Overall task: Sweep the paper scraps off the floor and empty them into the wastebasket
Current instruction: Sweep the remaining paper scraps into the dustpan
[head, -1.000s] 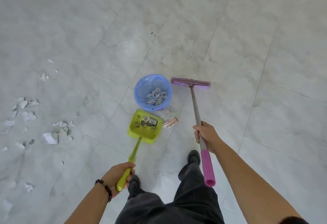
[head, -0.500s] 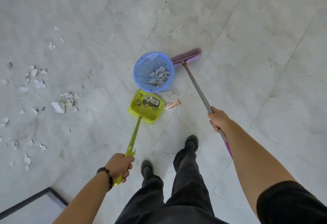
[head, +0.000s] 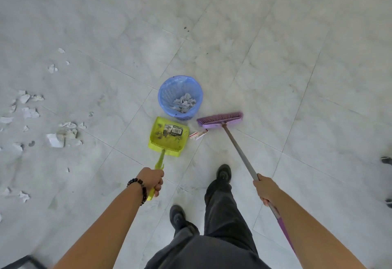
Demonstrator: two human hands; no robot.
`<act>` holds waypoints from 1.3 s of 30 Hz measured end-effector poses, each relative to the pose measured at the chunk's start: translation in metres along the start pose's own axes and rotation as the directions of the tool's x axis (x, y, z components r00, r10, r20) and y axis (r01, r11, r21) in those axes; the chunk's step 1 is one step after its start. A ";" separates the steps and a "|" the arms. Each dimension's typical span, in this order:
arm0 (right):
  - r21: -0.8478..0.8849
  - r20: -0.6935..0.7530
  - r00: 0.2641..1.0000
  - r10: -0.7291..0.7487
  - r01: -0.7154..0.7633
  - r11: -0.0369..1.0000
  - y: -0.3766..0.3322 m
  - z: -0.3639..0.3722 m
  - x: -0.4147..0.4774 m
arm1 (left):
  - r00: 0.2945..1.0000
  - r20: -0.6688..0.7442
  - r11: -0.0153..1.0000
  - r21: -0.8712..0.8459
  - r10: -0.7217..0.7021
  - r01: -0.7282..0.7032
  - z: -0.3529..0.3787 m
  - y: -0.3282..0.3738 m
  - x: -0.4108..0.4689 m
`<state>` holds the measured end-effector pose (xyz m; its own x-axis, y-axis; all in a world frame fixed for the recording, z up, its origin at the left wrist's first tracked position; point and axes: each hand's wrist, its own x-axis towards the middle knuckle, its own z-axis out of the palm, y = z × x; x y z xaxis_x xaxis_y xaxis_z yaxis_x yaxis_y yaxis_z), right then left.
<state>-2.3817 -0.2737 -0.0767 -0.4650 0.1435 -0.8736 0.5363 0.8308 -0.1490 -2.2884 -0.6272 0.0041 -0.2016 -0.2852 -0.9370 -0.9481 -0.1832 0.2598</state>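
Broom head [head: 220, 119] has swung to the part-filled wastebasket's [head: 180, 76] four o'clock (left hand [head: 151, 180] clenches dustpan [head: 157, 141], right hand [head: 266, 189] broom [head: 239, 152]); nine-o'clock scraps [head: 55, 140] remain.

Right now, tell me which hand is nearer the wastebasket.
Left. The left hand grips the dustpan handle below the wastebasket; the right hand holds the broomstick farther down-right.

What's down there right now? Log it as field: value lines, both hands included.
wastebasket: blue, upright, paper scraps at its bottom
dustpan: yellow-green, on the near side of the wastebasket, grime and a sticker inside
broom: purple head down on the floor, right of the dustpan
slip: red-and-white, between dustpan and broom head
loose scraps: scattered far left, not yet swept
left hand: grips dustpan handle
right hand: grips broom handle
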 end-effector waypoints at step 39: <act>0.485 0.412 0.911 0.028 -0.246 0.839 -0.109 0.101 -0.168 | 0.988 0.154 1.000 -0.001 -0.030 0.031 -0.098 -0.138 -0.012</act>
<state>-2.2912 -0.4430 0.0398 -0.1175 -0.0675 -0.9908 0.9058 0.4016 -0.1348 -2.1310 -0.6907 0.0019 -0.2087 -0.1308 -0.9692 -0.9536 -0.1927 0.2313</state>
